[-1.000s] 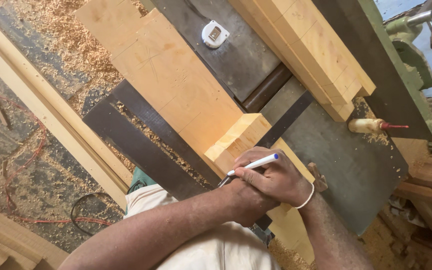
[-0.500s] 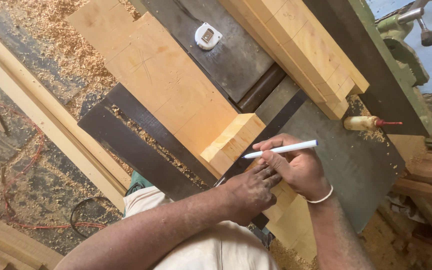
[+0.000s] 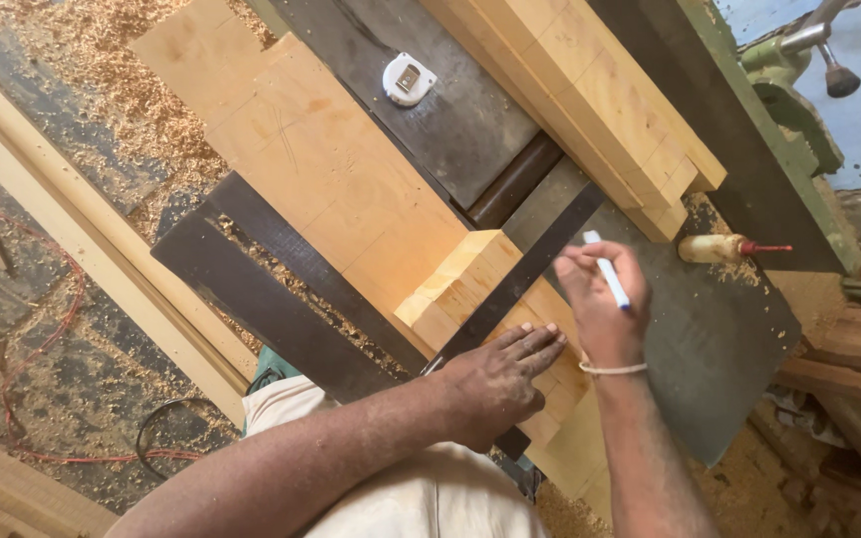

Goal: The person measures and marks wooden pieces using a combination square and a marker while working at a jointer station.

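Note:
My left hand [image 3: 495, 379] lies flat, fingers together, pressing on the near end of several light wooden planks [image 3: 341, 189] laid side by side on a dark metal machine table [image 3: 710, 329]. A dark flat square blade [image 3: 530, 269] crosses the planks just beyond my fingertips. My right hand [image 3: 600, 304] hovers to the right of the blade and grips a white pen [image 3: 608, 269], tip pointing away from the wood.
A white tape measure [image 3: 408, 79] rests on the machine table at the top. A second stack of planks [image 3: 590, 100] lies along the green fence [image 3: 749, 130]. A small bottle with a red nozzle [image 3: 719, 248] lies at right. Sawdust and a red cable [image 3: 42, 329] cover the floor.
My right hand has lifted the pen off the plank ends and swung to the right, away from the square. My left hand now lies flat and uncovered on the wood.

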